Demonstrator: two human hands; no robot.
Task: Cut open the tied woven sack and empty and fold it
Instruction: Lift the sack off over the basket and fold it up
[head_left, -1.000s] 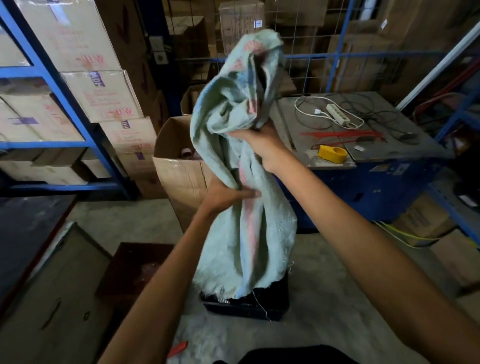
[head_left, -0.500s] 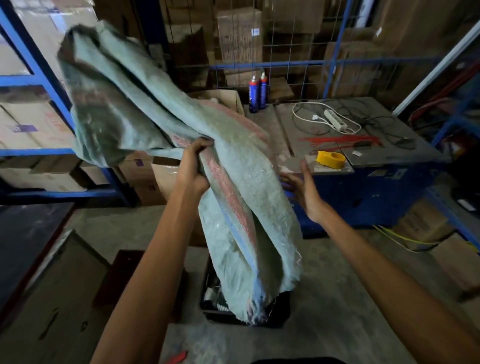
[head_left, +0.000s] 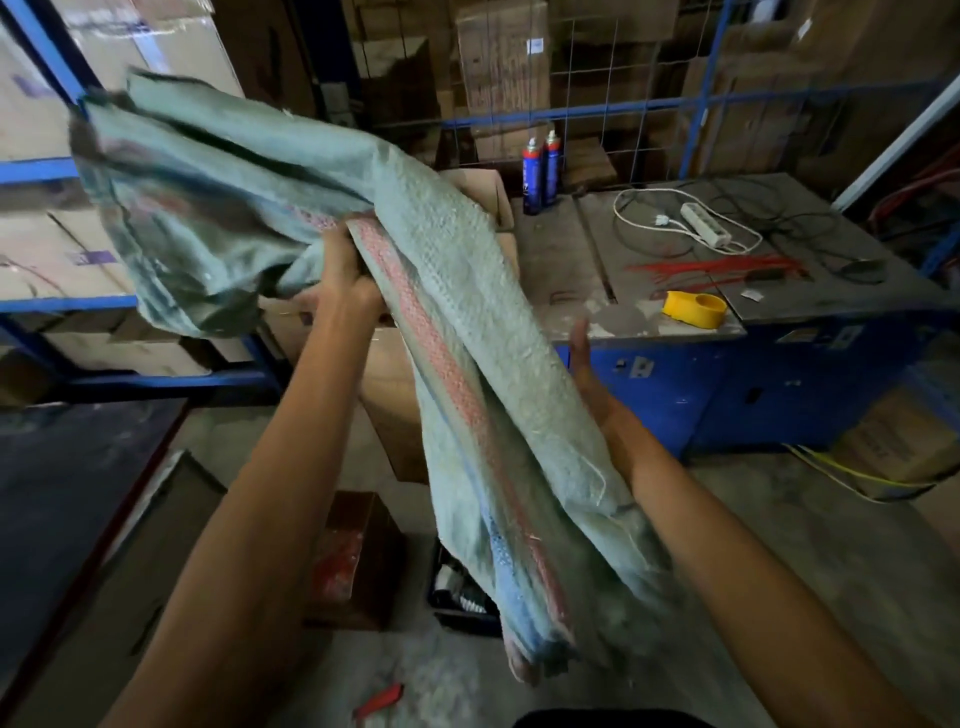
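A limp pale-green woven sack (head_left: 457, 291) with a red and a blue stripe hangs in the air in front of me. My left hand (head_left: 345, 280) is clenched around its bunched middle at chest height. One end flaps up to the left, blurred; the other end droops down over a black crate (head_left: 460, 603) on the floor. My right hand (head_left: 584, 364) is flat, fingers apart, pressed against the right side of the hanging part, partly hidden behind the cloth.
An open cardboard box (head_left: 395, 410) stands behind the sack. To the right is a blue workbench (head_left: 779, 364) with a yellow tape dispenser (head_left: 693, 309), red cable ties, a power strip and two spray cans (head_left: 540, 171). Blue shelving with cartons is at left. A red cutter (head_left: 379, 699) lies on the floor.
My right hand let go of the top of the sack and moved down to its right side. My left hand swung the upper end over to the left.
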